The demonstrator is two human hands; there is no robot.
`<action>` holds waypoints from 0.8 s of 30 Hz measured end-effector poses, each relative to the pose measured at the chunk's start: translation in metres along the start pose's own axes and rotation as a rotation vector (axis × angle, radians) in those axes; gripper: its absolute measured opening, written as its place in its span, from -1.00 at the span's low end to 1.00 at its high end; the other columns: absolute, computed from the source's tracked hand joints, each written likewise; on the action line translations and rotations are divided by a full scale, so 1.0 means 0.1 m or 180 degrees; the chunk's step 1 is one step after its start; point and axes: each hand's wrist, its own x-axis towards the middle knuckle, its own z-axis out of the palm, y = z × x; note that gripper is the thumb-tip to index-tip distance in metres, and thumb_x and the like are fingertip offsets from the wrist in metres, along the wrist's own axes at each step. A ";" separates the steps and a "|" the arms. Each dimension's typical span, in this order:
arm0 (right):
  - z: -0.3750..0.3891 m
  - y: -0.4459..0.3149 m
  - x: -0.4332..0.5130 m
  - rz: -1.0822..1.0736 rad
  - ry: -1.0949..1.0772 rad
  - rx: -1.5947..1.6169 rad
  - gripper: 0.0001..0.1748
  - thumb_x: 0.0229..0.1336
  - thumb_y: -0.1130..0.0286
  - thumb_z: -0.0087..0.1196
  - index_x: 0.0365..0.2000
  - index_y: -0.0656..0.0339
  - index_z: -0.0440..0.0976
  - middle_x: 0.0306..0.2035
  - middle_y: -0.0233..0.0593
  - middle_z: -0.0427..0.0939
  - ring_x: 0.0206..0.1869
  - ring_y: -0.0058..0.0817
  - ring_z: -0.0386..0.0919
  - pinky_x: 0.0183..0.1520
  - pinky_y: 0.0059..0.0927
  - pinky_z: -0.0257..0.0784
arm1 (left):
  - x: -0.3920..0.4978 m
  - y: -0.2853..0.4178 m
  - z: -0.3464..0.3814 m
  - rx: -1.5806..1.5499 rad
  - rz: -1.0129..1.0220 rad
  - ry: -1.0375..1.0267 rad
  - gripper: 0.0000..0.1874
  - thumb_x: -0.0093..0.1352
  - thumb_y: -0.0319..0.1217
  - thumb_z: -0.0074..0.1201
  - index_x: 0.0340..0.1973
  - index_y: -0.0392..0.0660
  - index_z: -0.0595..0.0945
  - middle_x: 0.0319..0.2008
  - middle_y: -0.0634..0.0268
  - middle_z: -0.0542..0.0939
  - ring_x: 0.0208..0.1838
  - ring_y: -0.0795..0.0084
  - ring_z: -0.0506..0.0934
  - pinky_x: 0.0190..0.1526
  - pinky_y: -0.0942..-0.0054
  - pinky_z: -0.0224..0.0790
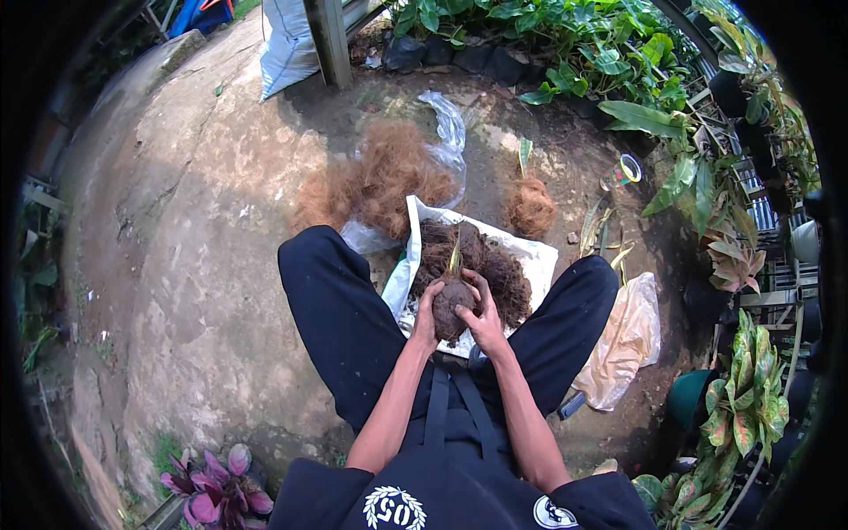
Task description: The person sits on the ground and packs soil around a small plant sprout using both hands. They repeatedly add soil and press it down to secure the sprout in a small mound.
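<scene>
Between my knees, a rounded ball of dark brown soil [452, 311] is held in both hands. My left hand [427, 311] cups its left side. My right hand [485, 315] grips the right side, its thumb pressed on the front of the ball. A short yellow-green leaf [455, 257] rises from the top. Beneath and beyond my hands lies a white plastic sack [540, 255], spread open, bearing dark fibrous soil [507, 278]. The underside of the ball is partly hidden.
Loose brown coir fibre [397, 175] lies on clear plastic [447, 119] ahead. To its right sits a fibre-wrapped ball [532, 209] with a variegated leaf [525, 156]. A plastic cup [621, 173], cut leaves [596, 225] and a crumpled plastic bag [626, 341] lie at right. Potted plants [745, 391] line that side.
</scene>
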 end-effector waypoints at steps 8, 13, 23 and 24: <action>0.07 0.04 -0.02 -0.0127 0.0159 0.0345 -0.19 0.06 0.40 0.23 0.33 0.17 0.18 0.24 -0.14 0.34 0.30 -0.35 0.32 0.37 -0.31 0.19 | -0.01 -0.03 0.05 0.0705 0.0389 0.0037 -0.54 0.41 -0.14 -0.09 0.14 -0.10 0.48 0.01 0.19 0.58 0.03 0.31 0.60 0.08 0.30 0.50; 0.03 0.06 -0.02 0.0028 0.0101 0.0725 -0.16 0.10 0.43 0.25 0.36 0.15 0.14 0.28 -0.17 0.31 0.33 -0.36 0.29 0.39 -0.31 0.18 | 0.00 -0.03 0.05 0.0756 0.0228 0.0181 -0.52 0.41 -0.15 -0.10 0.16 -0.11 0.47 0.02 0.19 0.58 0.06 0.29 0.59 0.11 0.27 0.48; 0.04 0.04 0.00 0.0147 0.0167 0.0915 -0.17 0.15 0.45 0.17 0.39 0.06 0.08 0.23 -0.17 0.31 0.32 -0.34 0.28 0.37 -0.29 0.19 | -0.01 -0.06 0.05 0.0225 0.0126 0.0076 -0.53 0.41 -0.13 -0.08 0.13 -0.13 0.50 -0.01 0.19 0.59 0.00 0.33 0.61 0.04 0.33 0.52; 0.04 0.05 0.00 0.0202 0.0145 0.1129 -0.17 0.15 0.44 0.17 0.39 0.06 0.08 0.23 -0.17 0.31 0.31 -0.35 0.28 0.37 -0.29 0.20 | -0.01 -0.05 0.05 0.0354 0.0179 0.0102 -0.54 0.41 -0.15 -0.05 0.13 -0.14 0.50 -0.01 0.20 0.59 0.02 0.35 0.60 0.06 0.35 0.48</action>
